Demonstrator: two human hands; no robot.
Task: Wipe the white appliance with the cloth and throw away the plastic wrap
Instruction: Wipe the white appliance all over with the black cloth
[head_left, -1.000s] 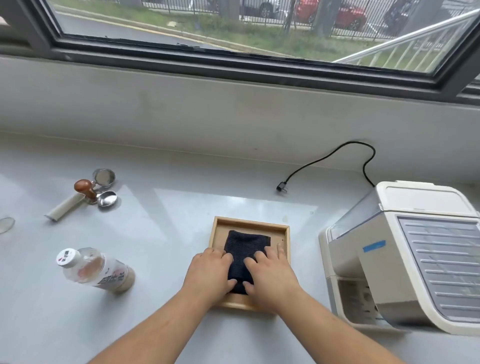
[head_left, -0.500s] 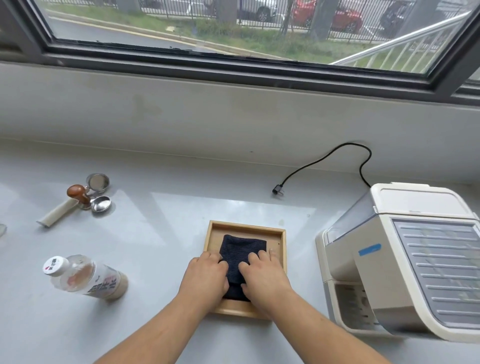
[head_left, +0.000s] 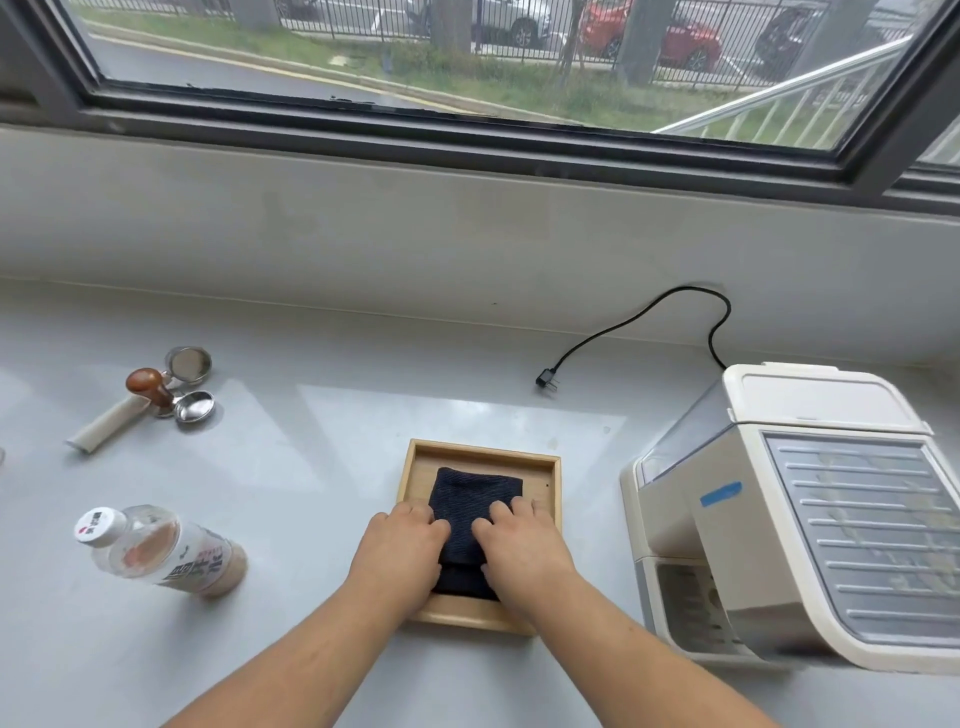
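A folded dark cloth lies in a shallow wooden tray at the middle of the counter. My left hand rests on the cloth's left edge and my right hand on its right part, fingers curled onto the fabric. The white appliance stands to the right of the tray, apart from both hands. A clear plastic wrap seems to cover its near side, with a blue tape strip on it.
The appliance's black cord and plug lie behind the tray. A capped drink bottle stands at the left front. A wooden-knobbed tamper with small metal cups lies at the far left. The wall and window sill close off the back.
Both hands stay on the cloth in the tray. Only the view has shifted slightly.
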